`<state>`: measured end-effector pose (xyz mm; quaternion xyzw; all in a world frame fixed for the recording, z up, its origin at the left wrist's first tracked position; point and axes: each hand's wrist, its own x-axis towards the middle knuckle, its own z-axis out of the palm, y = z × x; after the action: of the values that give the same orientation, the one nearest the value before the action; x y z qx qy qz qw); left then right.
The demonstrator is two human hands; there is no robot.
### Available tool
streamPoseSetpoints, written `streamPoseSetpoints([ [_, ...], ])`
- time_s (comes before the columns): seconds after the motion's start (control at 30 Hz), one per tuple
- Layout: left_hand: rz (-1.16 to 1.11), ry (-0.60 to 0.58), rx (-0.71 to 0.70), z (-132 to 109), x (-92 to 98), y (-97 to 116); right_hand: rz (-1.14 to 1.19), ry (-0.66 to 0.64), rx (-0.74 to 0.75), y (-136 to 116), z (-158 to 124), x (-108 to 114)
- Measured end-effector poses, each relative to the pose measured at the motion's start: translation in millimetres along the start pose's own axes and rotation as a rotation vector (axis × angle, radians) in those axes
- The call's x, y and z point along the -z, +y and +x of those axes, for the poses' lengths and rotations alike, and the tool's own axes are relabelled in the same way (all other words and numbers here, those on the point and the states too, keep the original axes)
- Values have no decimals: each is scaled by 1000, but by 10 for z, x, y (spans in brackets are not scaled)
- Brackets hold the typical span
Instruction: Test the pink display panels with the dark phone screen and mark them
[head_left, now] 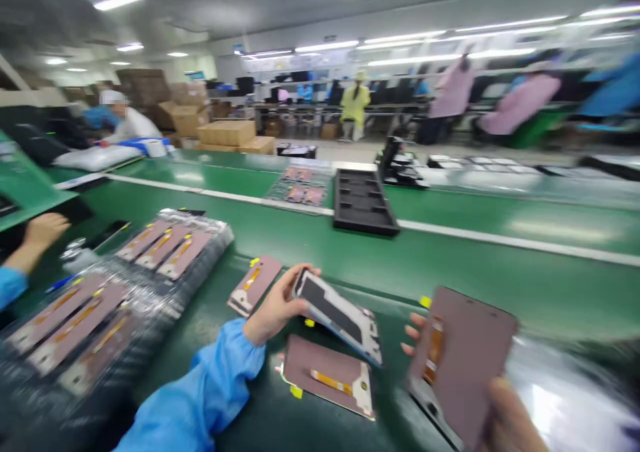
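Observation:
My left hand (pixel 277 305) grips one end of a phone frame (pixel 340 312), which is tilted and has a dark middle with pale edges. On the green bench below it lies a phone screen panel (pixel 330 375) with an orange flex cable and a yellow tab. A further loose panel (pixel 263 279) rests just beyond my left wrist. At the right, my right hand (pixel 515 412) holds another phone screen panel (pixel 470 352) by its edges, brownish back towards me, its flex cable showing. My right hand is partly blurred.
Plastic-covered trays (pixel 193 295) of similar panels stand at the left, near a co-worker's hand (pixel 45 232). Across the bench are a black compartment tray (pixel 363 202) and a clear tray (pixel 323 199) with panels. Shiny plastic (pixel 560 399) lies at right. People sit farther back.

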<state>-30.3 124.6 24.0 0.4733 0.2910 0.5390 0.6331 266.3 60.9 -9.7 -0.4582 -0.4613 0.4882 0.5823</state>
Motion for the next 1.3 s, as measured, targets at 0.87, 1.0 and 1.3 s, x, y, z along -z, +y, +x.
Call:
streamPoseSetpoints([
  [0.87,-52,-317,146,-250,-63,-155,-632,-431,406,-184,-136,-505],
  [1.0,-29,-312,126,-247,-62,-148,-635,-422,397,-176,-138,-506],
  [1.3,-63,-303,160,-281,-137,-204,-631,-435,394,-151,-180,-597],
])
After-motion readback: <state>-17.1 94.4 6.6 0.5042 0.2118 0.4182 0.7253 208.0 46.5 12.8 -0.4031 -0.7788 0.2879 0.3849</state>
